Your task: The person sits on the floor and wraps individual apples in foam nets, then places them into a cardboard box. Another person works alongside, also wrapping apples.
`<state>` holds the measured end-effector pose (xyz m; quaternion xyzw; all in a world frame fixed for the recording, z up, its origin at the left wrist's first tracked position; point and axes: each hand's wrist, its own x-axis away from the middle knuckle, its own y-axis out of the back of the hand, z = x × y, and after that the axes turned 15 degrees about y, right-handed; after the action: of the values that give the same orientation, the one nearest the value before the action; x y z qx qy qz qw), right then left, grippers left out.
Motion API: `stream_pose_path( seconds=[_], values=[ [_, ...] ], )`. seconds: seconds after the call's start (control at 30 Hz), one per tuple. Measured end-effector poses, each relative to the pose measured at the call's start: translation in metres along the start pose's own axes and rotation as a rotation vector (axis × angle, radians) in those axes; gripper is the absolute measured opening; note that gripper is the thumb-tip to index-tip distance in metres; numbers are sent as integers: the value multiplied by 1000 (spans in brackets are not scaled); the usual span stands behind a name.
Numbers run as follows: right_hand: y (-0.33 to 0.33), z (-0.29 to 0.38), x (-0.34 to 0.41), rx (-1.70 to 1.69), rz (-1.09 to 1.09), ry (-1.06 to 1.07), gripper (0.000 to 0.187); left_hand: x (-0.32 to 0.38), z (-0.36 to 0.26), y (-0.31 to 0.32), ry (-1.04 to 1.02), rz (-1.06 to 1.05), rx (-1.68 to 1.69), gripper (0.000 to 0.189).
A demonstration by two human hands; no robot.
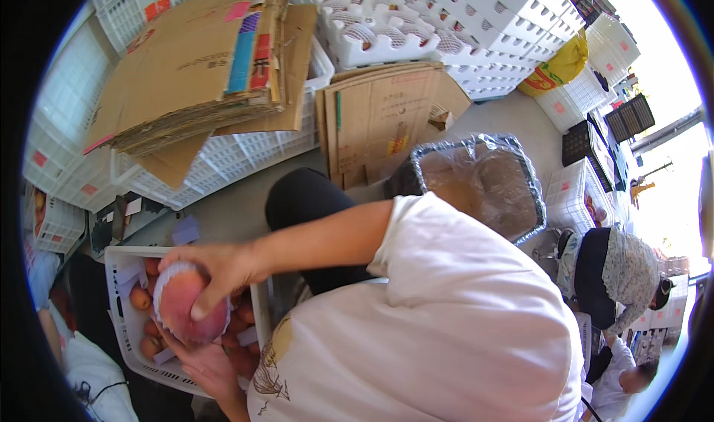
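Note:
A large red-and-yellow peach [179, 306], with a white foam net sleeve around its edge, is between my two hands. My right hand [226, 271] grips it from above, with the thumb pressed on its skin. Below it, my left hand [209, 363] supports the fruit with its fingers under the sleeve. Both hands are over a white plastic crate [121, 335], which holds several peaches [149, 346] and pale paper pieces [129, 277]. My hands and the held peach hide part of the crate's contents.
Flattened cardboard [178, 59] is stacked on white crates [240, 159]. More cardboard sheets [385, 120] lean beside a plastic-lined bin [479, 182]. White foam trays [368, 37] hold netted fruit. A bending person [625, 271] is at right; another person's clothing [95, 366] shows at lower left.

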<state>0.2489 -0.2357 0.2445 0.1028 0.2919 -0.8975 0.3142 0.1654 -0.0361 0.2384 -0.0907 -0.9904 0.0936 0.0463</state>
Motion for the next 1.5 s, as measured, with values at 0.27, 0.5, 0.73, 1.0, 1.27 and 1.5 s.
stream_pose_path(
  seconds=[0.27,0.5,0.73,1.0,1.27,1.5],
  values=[
    [139,221,241,74,-422,73,96,-81,24,59,162,73,-409,52],
    [192,171,526,81,-1371,-20,69,-66,98,217,574,-403,-128,46],
    [259,-30,597,256,-1682,-658,61,-15,102,243,780,-444,-496,42],
    [296,-43,592,755,-1210,-1114,50,9,116,230,768,-612,-409,28],
    [302,13,510,833,-1021,-1223,47,-9,161,233,582,-539,-600,26],
    [296,41,439,906,-851,-1235,44,-45,243,239,316,-445,-1324,29]
  ],
)
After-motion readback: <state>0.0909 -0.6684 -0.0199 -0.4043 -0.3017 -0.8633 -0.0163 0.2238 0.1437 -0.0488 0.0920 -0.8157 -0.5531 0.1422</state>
